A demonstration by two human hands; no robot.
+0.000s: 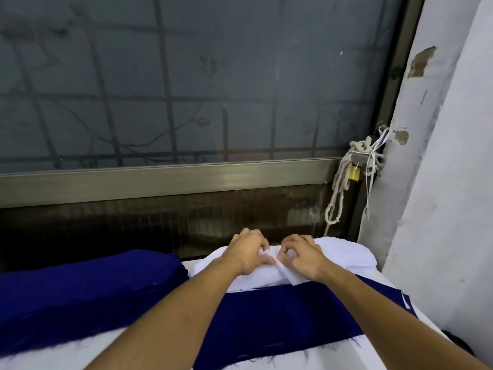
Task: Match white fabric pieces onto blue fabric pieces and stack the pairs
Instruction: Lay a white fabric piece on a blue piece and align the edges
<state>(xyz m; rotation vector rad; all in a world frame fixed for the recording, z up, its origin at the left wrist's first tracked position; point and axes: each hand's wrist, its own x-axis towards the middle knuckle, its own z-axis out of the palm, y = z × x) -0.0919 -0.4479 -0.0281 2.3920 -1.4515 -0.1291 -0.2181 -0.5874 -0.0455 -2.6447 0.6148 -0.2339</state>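
A pile of white fabric pieces [344,253] lies at the far side of the table, under both my hands. My left hand [248,253] and my right hand [302,253] meet at the top of the pile, and their fingertips pinch the edge of one thin white piece [286,273] that peels up between them. A dark blue fabric piece [274,319] lies flat in front of the pile, across the white table top. A thick stack of blue fabric pieces [88,287] sits to the left.
A frosted window with a metal frame [170,180] runs along the far edge of the table. A knotted white rope with a brass padlock [354,173] hangs at the right. A white wall [437,182] closes off the right side.
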